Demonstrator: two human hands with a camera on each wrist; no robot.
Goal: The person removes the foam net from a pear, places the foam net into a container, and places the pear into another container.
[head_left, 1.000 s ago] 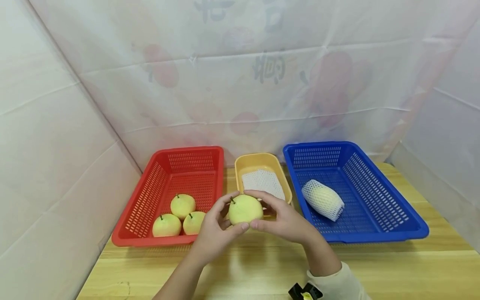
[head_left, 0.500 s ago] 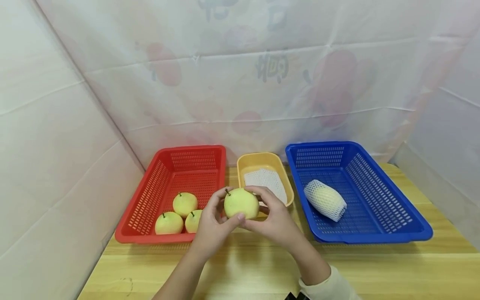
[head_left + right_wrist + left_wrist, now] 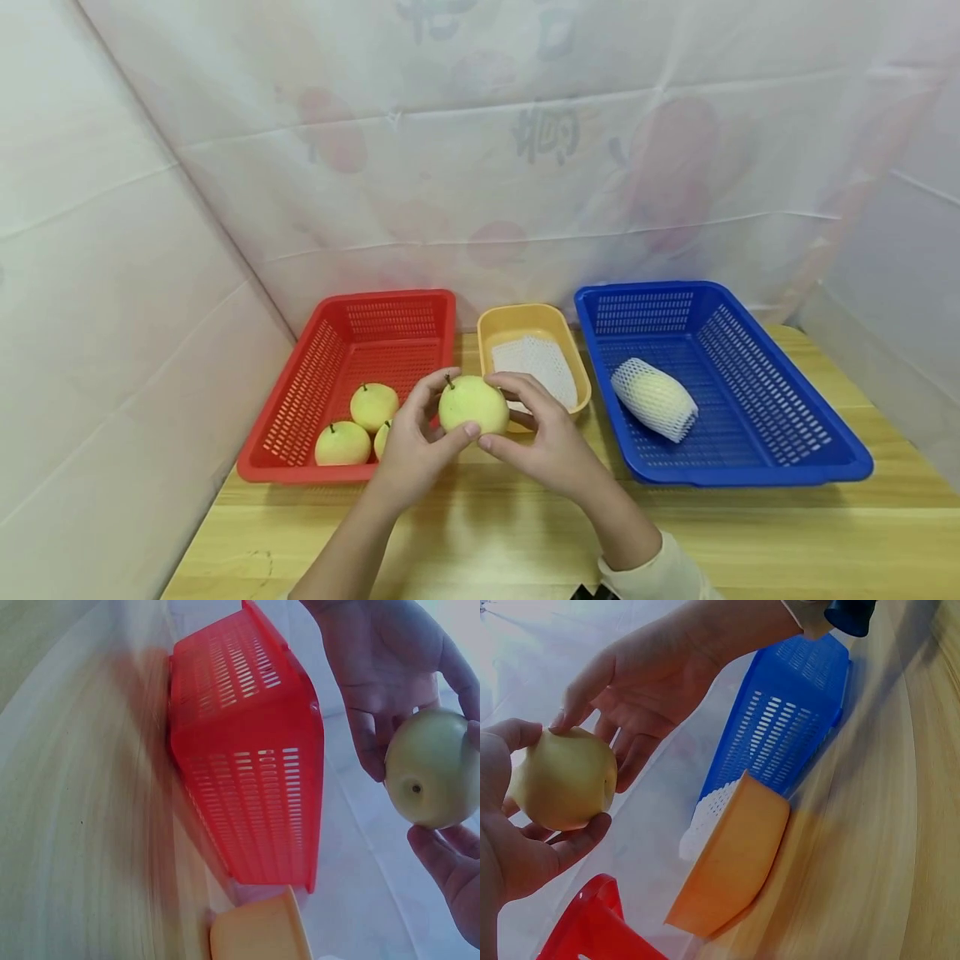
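A pale yellow-green pear (image 3: pixel 474 406) with a short dark stem is held up above the front of the table between both hands. My left hand (image 3: pixel 414 446) grips its left side, thumb across the front and fingers behind. On the other side my right hand (image 3: pixel 546 442) holds it with fingertips on top and the thumb at the lower front. The wrist views show the pear (image 3: pixel 568 778) raised well over the tabletop, its base dimple (image 3: pixel 416 788) facing the right wrist camera. Several more pears (image 3: pixel 342 444) lie in the red basket (image 3: pixel 255 467), one partly hidden behind my left hand.
A small yellow tray (image 3: pixel 581 379) with white foam net sleeves (image 3: pixel 536 362) stands behind my hands. To the right, a blue basket (image 3: pixel 795 475) holds a pear in a foam net (image 3: pixel 654 400). A pale printed cloth (image 3: pixel 480 167) hangs behind the baskets.
The pear and both hands have shifted slightly left and a little up. The left hand now covers more of one pear in the red basket. Both hands keep their hold.
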